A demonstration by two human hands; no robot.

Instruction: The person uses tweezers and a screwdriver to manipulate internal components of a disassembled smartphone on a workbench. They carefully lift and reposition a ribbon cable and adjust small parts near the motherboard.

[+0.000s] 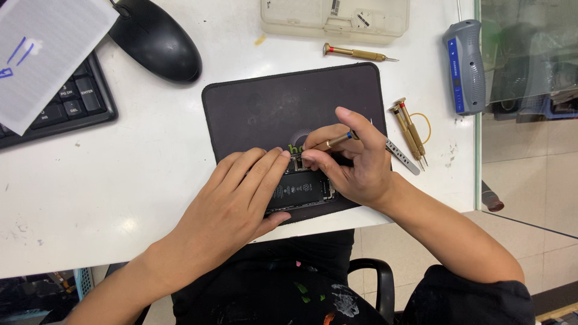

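Head view, right hand [355, 165] pinching screwdriver [332, 142] over phone [301, 189], left hand [235, 201] steadying

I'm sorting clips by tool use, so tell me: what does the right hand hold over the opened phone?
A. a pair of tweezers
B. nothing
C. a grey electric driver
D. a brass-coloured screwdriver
D: the right hand pinches a brass-coloured screwdriver in its fingers, tip down at the top of the opened phone, while the left hand rests on the phone.
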